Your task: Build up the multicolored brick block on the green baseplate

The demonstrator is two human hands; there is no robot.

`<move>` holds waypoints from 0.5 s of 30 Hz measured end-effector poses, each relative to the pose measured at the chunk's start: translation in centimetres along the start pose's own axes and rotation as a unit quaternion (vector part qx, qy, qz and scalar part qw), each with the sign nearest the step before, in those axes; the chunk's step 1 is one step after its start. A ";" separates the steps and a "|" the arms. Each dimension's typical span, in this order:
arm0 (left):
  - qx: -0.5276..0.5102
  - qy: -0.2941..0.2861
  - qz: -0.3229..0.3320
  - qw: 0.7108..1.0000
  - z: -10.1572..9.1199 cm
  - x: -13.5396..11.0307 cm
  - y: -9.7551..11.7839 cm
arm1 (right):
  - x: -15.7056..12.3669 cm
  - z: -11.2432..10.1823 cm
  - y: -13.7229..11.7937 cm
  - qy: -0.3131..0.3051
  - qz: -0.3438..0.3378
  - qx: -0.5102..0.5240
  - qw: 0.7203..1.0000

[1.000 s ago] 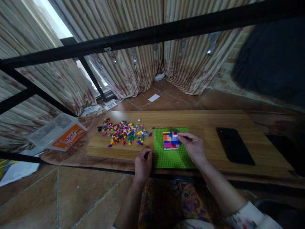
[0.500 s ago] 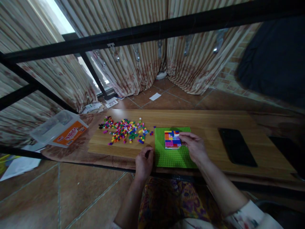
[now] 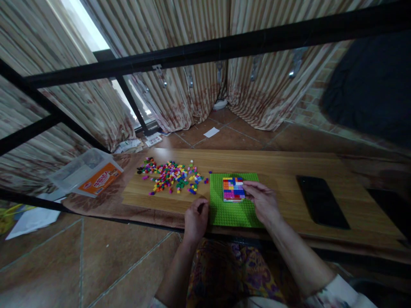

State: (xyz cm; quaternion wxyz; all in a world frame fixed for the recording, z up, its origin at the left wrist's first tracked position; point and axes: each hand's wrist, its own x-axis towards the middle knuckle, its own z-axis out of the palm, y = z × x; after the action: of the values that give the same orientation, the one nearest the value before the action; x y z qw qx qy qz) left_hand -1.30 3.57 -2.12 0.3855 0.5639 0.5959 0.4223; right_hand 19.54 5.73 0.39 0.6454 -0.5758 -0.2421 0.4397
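a person's right hand (image 3: 263,203) pinches a small white brick (image 3: 239,183) at a colorful block build (image 3: 231,194).
the build sits on the upper middle of a green baseplate (image 3: 236,217), which lies on a wooden tabletop (image 3: 279,164); the right hand's thumb and fingers are pressed together on the white brick. the left hand (image 3: 196,219) rests by the baseplate's left edge, fingers curled in; whether they hold anything, i cannot tell. loose bricks (image 3: 173,173) scatter to the left, a clear plastic box (image 3: 77,171) beyond them; a flat black device (image 3: 322,201) lies at right.
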 end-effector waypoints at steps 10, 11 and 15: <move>0.031 0.118 -0.015 0.992 -1.7 1.1 -0.9 | -1.7 -3.4 0.6 0.027 -0.031 -0.046 0.998; 0.065 0.131 -0.011 0.989 -2.0 1.4 -0.9 | -1.8 -3.6 0.7 0.025 -0.027 -0.048 0.998; 0.174 0.123 0.015 0.977 -2.8 2.7 -0.2 | -2.3 -4.1 1.2 0.025 -0.014 -0.063 0.998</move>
State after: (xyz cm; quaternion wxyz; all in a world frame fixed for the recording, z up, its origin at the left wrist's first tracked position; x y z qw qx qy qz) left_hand -4.12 6.08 -1.28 0.1988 0.5745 0.6949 0.3841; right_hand 21.40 1.53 -1.26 0.6197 -0.6227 -0.2615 0.3999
